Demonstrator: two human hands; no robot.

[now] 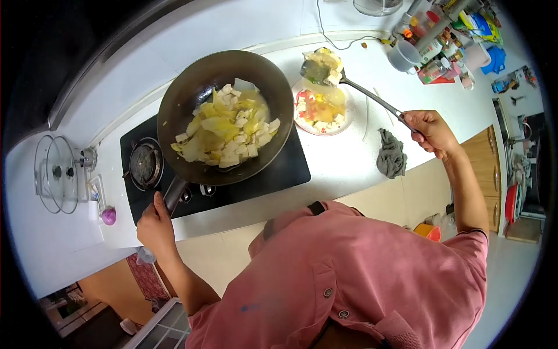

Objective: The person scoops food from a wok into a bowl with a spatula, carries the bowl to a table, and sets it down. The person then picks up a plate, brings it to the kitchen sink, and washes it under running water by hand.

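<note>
My left hand (156, 228) is closed round the handle of a dark wok (180, 104), which sits over the black gas stove. In the wok lie cabbage leaves and white tofu cubes (232, 131) in some broth. My right hand (431, 133) grips the end of a long-handled ladle (372, 95). Its bowl, heaped with cabbage and tofu (325, 63), hangs over the far side of a shallow plate (347, 119). That plate holds broth, tofu, and some red and yellow pieces.
A crumpled grey cloth (392, 154) lies near the counter's front edge. Bottles and a grey cup (404, 56) stand at the back right. The stove (290, 168) has a second burner (145, 164) at left. A purple onion (108, 216) and glass lids (61, 173) are farther left.
</note>
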